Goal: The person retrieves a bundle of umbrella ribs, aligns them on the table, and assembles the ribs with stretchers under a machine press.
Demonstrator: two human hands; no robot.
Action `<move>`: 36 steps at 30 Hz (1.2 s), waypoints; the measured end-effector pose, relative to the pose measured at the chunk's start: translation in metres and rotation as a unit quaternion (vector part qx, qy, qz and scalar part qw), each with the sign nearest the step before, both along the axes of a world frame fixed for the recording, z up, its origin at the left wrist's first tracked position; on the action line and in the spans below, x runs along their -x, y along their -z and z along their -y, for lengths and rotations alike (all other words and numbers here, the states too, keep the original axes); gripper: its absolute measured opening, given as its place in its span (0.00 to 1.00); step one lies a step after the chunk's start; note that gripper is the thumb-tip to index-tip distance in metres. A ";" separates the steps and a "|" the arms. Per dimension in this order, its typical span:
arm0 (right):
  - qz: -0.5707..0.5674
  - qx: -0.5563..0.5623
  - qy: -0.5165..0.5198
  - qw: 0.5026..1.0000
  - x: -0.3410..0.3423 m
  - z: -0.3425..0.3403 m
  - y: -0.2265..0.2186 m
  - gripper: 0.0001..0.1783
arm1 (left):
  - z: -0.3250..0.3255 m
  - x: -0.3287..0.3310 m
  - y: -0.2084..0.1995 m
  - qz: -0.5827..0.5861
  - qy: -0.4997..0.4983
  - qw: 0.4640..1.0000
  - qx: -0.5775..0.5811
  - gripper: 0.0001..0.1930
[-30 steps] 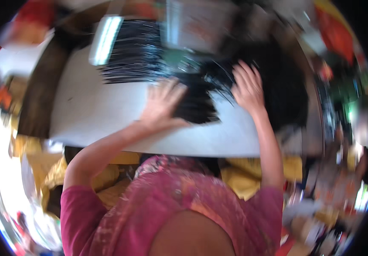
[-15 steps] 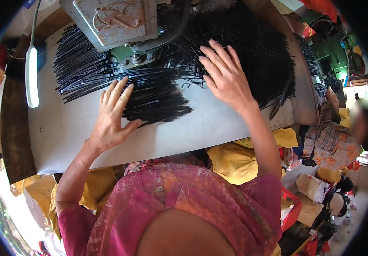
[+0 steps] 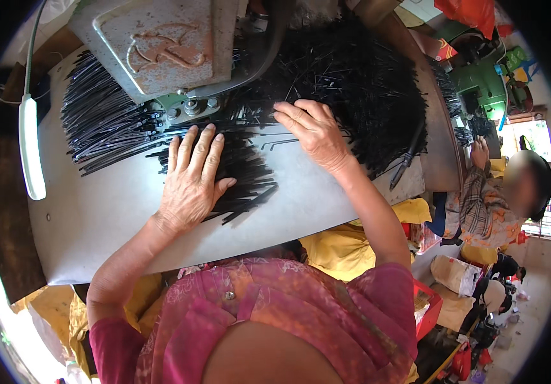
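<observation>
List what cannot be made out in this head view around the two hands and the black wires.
- Wires beneath the left hand: covered by the flat palm.
- Thin black metal wires at the machine: ends hidden under the grey metal machine housing.
- Big black wire heap beyond the right hand: single strands too dense to separate.
- Machine top: cut off by the upper edge.
</observation>
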State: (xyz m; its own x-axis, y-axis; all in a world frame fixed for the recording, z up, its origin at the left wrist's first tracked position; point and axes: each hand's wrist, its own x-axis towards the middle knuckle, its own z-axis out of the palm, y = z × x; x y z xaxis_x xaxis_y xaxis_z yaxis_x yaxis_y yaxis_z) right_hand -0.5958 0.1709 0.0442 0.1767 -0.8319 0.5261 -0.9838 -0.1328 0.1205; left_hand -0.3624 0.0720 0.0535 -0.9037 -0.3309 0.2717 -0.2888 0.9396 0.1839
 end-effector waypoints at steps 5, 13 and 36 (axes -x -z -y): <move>-0.003 -0.024 -0.037 0.999 0.010 0.003 -0.005 0.15 | -0.002 0.000 -0.002 -0.002 -0.019 1.000 -0.014 0.34; 0.096 -0.066 -0.016 0.993 -0.018 -0.009 -0.023 0.10 | 0.012 -0.022 -0.016 -0.105 -0.003 0.993 -0.044 0.27; 0.052 0.014 0.071 0.996 -0.039 0.038 -0.008 0.13 | 0.147 -0.115 0.021 -0.275 -0.406 0.853 -0.180 0.35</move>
State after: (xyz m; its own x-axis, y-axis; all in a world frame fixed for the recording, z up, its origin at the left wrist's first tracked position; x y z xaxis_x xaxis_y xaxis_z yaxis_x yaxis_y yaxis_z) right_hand -0.5571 0.1329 0.0519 0.0019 -0.8293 0.5588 -0.9998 0.0107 0.0192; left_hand -0.2477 -0.0753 0.0325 -0.1059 -0.9381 0.3297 -0.5936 0.3256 0.7359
